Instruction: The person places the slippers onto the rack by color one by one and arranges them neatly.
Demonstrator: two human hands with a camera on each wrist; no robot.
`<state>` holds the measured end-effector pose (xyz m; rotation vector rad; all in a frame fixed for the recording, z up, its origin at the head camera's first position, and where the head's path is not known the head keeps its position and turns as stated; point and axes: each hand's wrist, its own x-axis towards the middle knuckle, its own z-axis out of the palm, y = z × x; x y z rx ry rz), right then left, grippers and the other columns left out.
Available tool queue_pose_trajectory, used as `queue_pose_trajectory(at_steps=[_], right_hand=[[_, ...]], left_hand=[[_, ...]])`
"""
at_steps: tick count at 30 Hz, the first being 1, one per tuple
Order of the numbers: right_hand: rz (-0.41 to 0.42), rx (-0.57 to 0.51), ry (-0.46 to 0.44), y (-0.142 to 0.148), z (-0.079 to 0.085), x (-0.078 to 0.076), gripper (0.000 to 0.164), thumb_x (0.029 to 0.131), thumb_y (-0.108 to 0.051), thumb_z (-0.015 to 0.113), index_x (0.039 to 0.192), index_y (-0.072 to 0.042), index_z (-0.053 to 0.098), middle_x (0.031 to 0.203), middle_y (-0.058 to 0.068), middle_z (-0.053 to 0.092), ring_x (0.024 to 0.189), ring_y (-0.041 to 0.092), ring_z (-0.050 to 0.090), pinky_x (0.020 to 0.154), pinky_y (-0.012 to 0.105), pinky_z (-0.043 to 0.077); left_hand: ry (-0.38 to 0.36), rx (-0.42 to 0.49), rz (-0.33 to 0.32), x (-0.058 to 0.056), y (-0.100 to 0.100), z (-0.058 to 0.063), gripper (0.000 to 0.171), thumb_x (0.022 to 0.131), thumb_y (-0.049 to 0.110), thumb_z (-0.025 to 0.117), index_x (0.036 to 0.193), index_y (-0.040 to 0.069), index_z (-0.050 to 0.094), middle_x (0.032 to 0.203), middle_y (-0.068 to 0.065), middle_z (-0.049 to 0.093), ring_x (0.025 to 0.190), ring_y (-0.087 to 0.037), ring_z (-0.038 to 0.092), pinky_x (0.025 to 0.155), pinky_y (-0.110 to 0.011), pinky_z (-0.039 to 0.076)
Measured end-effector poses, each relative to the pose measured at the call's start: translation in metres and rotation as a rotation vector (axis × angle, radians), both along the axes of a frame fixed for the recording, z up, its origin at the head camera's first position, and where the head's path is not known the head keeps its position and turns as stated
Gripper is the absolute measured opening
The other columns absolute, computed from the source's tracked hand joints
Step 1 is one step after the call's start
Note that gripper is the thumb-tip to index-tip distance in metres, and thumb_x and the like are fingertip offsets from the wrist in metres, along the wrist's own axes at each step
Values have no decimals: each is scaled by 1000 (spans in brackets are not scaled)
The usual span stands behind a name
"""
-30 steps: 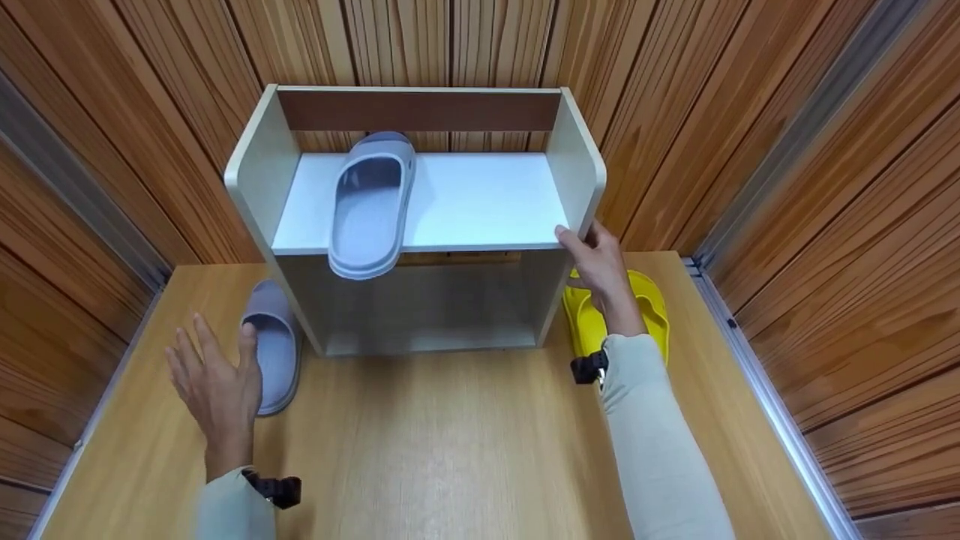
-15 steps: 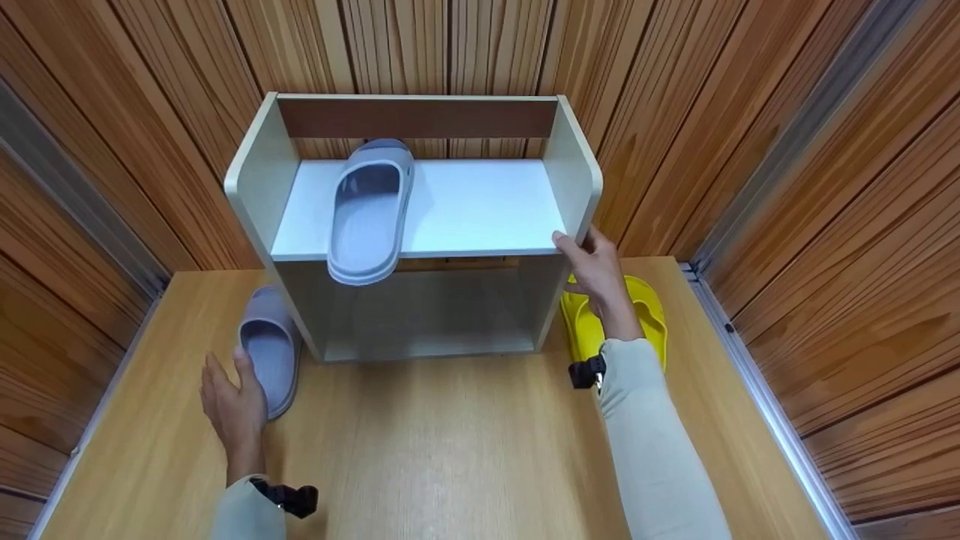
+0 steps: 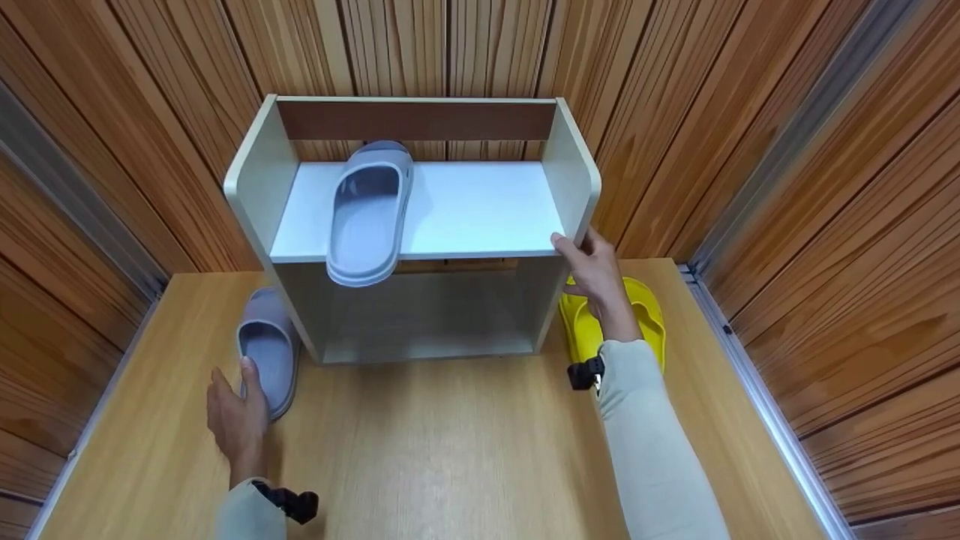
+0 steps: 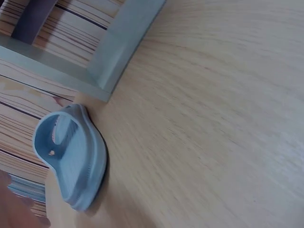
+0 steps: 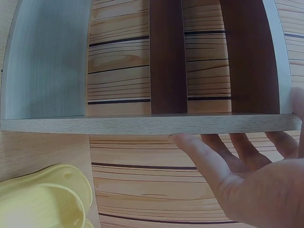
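Note:
A small two-tier shoe rack (image 3: 480, 206) stands against the back wall in the head view. One grey slipper (image 3: 365, 225) lies on its upper shelf, the open end jutting past the front edge. My right hand (image 3: 598, 277) grips the rack's right side panel, thumb at the shelf's front corner and fingers along the outside; the right wrist view shows those fingers (image 5: 204, 156) against the panel. My left hand (image 3: 238, 420) is held with straight fingers at the near left of another grey slipper (image 3: 279, 367), partly covering it. Whether they touch is unclear.
A yellow slipper (image 3: 585, 330) lies on the wooden floor right of the rack, partly behind my right forearm. Wood-panelled walls (image 3: 847, 262) close in the back and both sides. The rack's lower compartment (image 3: 427, 315) faces me.
My left hand has moved right and nearer to me, its spread fingers coming together beside the floor slipper. My right hand keeps its hold on the rack. The view has tilted slightly.

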<state>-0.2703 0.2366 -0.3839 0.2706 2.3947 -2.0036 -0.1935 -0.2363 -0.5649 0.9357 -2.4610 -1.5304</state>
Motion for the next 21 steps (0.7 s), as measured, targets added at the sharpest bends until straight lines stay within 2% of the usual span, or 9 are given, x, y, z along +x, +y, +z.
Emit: queue_pose_trajectory(at_steps=[7,12,16,21], right_hand=[[13,-12,-1,-2,3,2,69,101,-40,61,160,-20,31,157,14,37,135,40,40,103,67,41],[7,-14,8,0,-1,1,70,100,-43,63,159,-21,32,157,13,37,135,39,40,101,67,42],[1,-16,2,1,0,0,72,99,-43,63,160,-21,31,158,13,36,135,39,40,101,67,42],[-5,-19,-13,1,0,0,74,99,-45,64,161,-23,29,159,11,35,136,38,40,103,67,41]], left_hand=[[-91,15,-7,2,-2,-10,99,95,78,23,162,12,-7,166,-27,0,148,-52,7,116,-69,11],[-134,3,-5,1,-2,-15,100,96,75,28,162,8,-5,163,-32,6,145,-54,13,115,-69,14],[-124,-46,-14,1,-1,-20,93,101,64,37,161,2,3,158,-37,16,140,-56,20,114,-68,19],[-74,-134,-19,1,-2,-25,80,102,43,53,154,-10,25,149,-41,31,131,-57,31,109,-65,25]])
